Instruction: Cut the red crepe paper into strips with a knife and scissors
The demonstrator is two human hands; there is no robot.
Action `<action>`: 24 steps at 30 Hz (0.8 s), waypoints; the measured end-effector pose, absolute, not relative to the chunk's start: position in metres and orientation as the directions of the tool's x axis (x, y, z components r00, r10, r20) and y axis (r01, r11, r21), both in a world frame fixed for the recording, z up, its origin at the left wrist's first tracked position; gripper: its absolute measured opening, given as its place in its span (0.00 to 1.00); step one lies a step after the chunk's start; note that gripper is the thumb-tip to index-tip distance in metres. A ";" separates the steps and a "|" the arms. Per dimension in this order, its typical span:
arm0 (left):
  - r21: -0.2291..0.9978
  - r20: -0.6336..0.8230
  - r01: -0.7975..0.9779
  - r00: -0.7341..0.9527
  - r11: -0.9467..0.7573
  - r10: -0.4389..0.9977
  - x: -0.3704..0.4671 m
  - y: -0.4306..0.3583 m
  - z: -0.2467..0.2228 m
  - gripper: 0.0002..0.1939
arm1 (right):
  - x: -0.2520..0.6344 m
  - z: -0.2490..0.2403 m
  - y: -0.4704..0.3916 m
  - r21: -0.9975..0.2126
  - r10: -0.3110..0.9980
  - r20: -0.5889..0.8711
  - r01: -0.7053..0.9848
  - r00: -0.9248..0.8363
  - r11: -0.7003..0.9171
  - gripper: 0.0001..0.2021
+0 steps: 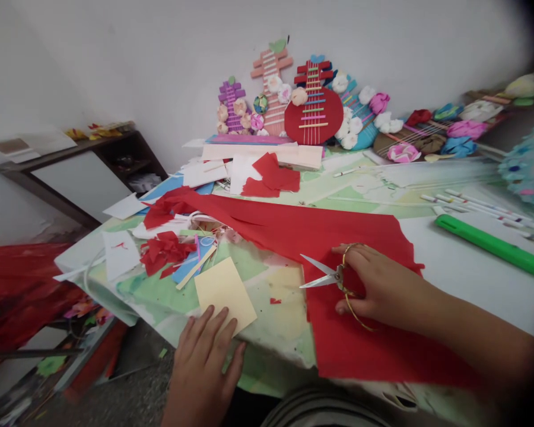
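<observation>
My right hand [374,281] has its fingers through the gold handles of a pair of scissors [331,277], whose blades stand apart, pointing left over a large red sheet [351,338]. My left hand [209,356] lies with fingers spread, its fingertips on the lower edge of a cream square of paper [226,293]. A tiny red scrap [275,301] lies between the cream square and the red sheet. From the sheet a long red strip [249,216] runs off to the upper left, where it is crumpled.
Crumpled red scraps [164,252] and paper strips lie left. A green case [493,246] and several markers [493,207] are at the right. Paper instruments, one red [314,115], lean on the wall behind. A dark cabinet [84,172] stands at the left.
</observation>
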State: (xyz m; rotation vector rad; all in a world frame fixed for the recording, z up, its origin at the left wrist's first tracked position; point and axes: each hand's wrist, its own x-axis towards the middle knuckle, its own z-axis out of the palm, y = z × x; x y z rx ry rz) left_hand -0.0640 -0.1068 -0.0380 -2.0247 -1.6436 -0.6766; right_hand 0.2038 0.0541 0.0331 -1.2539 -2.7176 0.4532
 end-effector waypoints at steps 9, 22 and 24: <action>-0.016 0.726 0.800 0.422 -0.599 0.544 0.028 -0.078 -0.025 0.13 | 0.205 0.038 0.072 -0.349 0.835 -0.010 0.785 -0.549 0.512 0.22; -0.060 0.700 0.842 0.418 -0.537 0.578 0.044 -0.062 -0.038 0.17 | 0.169 0.032 0.141 -0.269 0.840 -0.087 0.824 -0.536 0.498 0.17; -0.051 0.698 0.843 0.413 -0.535 0.585 0.046 -0.060 -0.038 0.18 | 0.168 0.030 0.146 -0.264 0.833 -0.097 0.821 -0.545 0.507 0.15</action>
